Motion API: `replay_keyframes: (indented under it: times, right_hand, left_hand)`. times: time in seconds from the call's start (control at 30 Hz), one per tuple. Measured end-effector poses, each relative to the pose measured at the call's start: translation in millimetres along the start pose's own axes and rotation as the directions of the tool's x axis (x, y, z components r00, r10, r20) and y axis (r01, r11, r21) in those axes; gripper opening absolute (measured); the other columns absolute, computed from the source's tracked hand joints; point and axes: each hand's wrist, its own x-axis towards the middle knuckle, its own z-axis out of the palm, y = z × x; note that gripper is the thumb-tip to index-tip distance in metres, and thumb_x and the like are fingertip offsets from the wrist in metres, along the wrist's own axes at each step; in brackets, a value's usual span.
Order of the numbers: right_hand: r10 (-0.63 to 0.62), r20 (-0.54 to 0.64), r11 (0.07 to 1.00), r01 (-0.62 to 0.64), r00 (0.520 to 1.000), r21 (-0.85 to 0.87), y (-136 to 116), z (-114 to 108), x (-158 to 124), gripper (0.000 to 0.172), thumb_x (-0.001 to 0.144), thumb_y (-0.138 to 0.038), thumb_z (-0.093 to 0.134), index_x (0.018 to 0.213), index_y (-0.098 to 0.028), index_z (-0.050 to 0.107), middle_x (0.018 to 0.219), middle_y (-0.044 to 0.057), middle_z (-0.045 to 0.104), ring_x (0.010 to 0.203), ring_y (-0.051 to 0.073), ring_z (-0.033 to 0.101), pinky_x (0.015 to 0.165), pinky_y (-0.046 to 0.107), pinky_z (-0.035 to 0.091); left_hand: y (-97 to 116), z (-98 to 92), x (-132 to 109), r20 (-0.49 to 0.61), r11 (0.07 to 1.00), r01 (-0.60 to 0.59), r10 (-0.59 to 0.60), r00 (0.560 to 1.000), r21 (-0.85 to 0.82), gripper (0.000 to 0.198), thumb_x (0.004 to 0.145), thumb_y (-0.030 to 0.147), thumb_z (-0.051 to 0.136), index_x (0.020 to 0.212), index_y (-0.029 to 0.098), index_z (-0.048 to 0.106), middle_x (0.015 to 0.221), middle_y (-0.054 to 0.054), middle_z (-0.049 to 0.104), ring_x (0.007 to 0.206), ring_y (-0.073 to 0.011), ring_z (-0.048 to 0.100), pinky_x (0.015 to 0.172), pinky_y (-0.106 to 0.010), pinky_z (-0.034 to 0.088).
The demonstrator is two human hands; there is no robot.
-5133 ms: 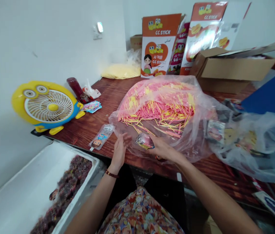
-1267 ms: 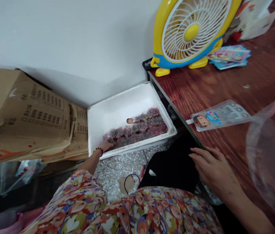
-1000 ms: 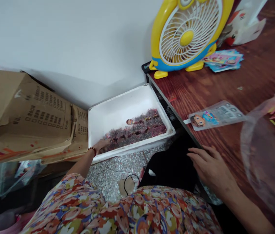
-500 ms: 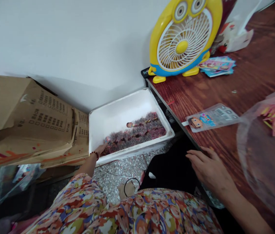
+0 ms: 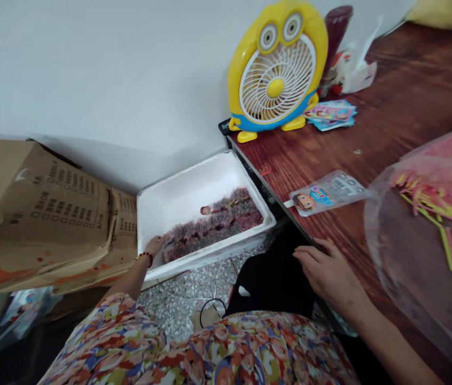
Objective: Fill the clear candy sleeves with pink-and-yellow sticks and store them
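Packets (image 5: 213, 224) line the white bin (image 5: 178, 200), one end of their rows right at the left hand (image 5: 154, 246)'s fingertips; I can't tell whether those grip. The right hand (image 5: 326, 270), fingers loosely extended, is at the table (image 5: 394, 91) edge.

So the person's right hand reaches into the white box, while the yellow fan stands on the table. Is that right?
Not quite: the head view shows the left hand reaching into the white box; the right hand is by the edge of the table. The yellow fan does stand on the table.
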Motion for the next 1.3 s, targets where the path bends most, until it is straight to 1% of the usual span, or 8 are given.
replay_keyframes:
  times: [0.2,0.43,0.6,0.73,0.8,0.87,1.03,1.3]
  right_hand:
    - [0.064,-0.046,0.996,-0.061,0.997,0.063,-0.4,-0.4,2.5,0.029,0.091,-0.006,0.042,0.101,-0.02,0.065,0.098,0.004,0.073,0.091,0.017,0.067,0.104,0.042,0.036]
    - [0.226,-0.102,0.949,-0.195,0.969,0.247,-13.6,-19.3,3.1,0.028,0.091,-0.007,0.045,0.109,-0.021,0.062,0.104,0.007,0.072,0.097,0.019,0.066,0.095,0.042,0.046]
    - [0.341,-0.25,0.912,-0.254,0.906,0.322,-19.0,-47.7,-14.7,0.024,0.093,-0.01,0.046,0.109,-0.02,0.06,0.104,0.008,0.071,0.095,0.019,0.065,0.083,0.035,0.053]
    - [0.467,-0.316,0.862,-0.346,0.826,0.371,-18.0,-75.4,-56.1,0.023,0.094,-0.011,0.045,0.109,-0.021,0.06,0.103,0.008,0.07,0.093,0.017,0.066,0.081,0.03,0.054]
    - [0.542,-0.349,0.827,-0.412,0.765,0.381,-18.2,-87.4,-85.3,0.023,0.095,-0.013,0.045,0.109,-0.021,0.061,0.102,0.008,0.07,0.094,0.017,0.067,0.082,0.03,0.054]
    - [0.63,-0.363,0.772,-0.504,0.687,0.387,-19.2,-96.3,-115.1,0.023,0.095,-0.014,0.045,0.108,-0.022,0.062,0.104,0.008,0.07,0.097,0.018,0.067,0.083,0.03,0.054]
    - [0.759,-0.403,0.651,-0.604,0.512,0.459,-20.1,-102.9,-162.0,0.018,0.096,-0.019,0.046,0.1,-0.023,0.063,0.09,0.004,0.07,0.075,0.015,0.068,0.07,0.026,0.055]
    - [0.779,-0.35,0.627,-0.613,0.521,0.481,-16.5,-85.6,-160.4,0.02,0.097,-0.021,0.043,0.1,-0.023,0.062,0.094,0.005,0.07,0.072,0.016,0.07,0.069,0.027,0.056]
  left_hand:
    - [51.6,-2.7,28.6,-0.137,1.0,-0.02,0.02,0.99,0.006,0.034,0.093,0.034,0.057,0.12,0.014,0.06,0.123,-0.012,0.062,0.11,-0.0248,0.061,0.095,-0.045,0.051]
    - [171.4,8.4,-4.2,-0.337,0.9,-0.413,0.349,0.875,-0.14,0.045,0.098,0.042,0.033,0.128,0.015,0.054,0.135,-0.013,0.059,0.123,-0.025,0.055,0.104,-0.034,0.044]
    - [298.3,35.3,-101.1,-0.46,0.388,-0.888,0.759,0.461,-0.249,0.032,0.094,0.041,0.048,0.114,0.021,0.064,0.114,-0.006,0.068,0.109,-0.0218,0.061,0.102,-0.035,0.045]
    - [382.8,65.6,-195.1,-0.373,0.036,-0.956,0.916,0.148,-0.29,0.024,0.094,0.033,0.051,0.109,0.024,0.066,0.105,-0.005,0.069,0.1,-0.0203,0.063,0.093,-0.034,0.048]
    - [412.7,79.3,-215.1,-0.331,-0.012,-0.964,0.94,0.078,-0.264,0.023,0.094,0.032,0.051,0.109,0.024,0.066,0.105,-0.006,0.069,0.102,-0.0209,0.061,0.096,-0.035,0.046]
    - [435.2,88.1,-210.4,-0.34,0.076,-0.979,0.93,0.138,-0.19,0.023,0.094,0.032,0.049,0.106,0.022,0.066,0.104,-0.007,0.069,0.103,-0.0229,0.059,0.096,-0.037,0.044]
    - [467.5,86.8,-158.5,-0.17,0.539,-0.833,0.839,0.517,0.124,0.031,0.086,0.043,0.059,0.105,0.019,0.063,0.112,-0.013,0.064,0.109,-0.0325,0.053,0.092,-0.043,0.041]
    - [493.0,84.5,-142.1,-0.011,0.572,-0.803,0.815,0.579,0.167,0.026,0.078,0.043,0.068,0.083,0.019,0.059,0.098,-0.009,0.07,0.101,-0.0291,0.059,0.085,-0.037,0.037]
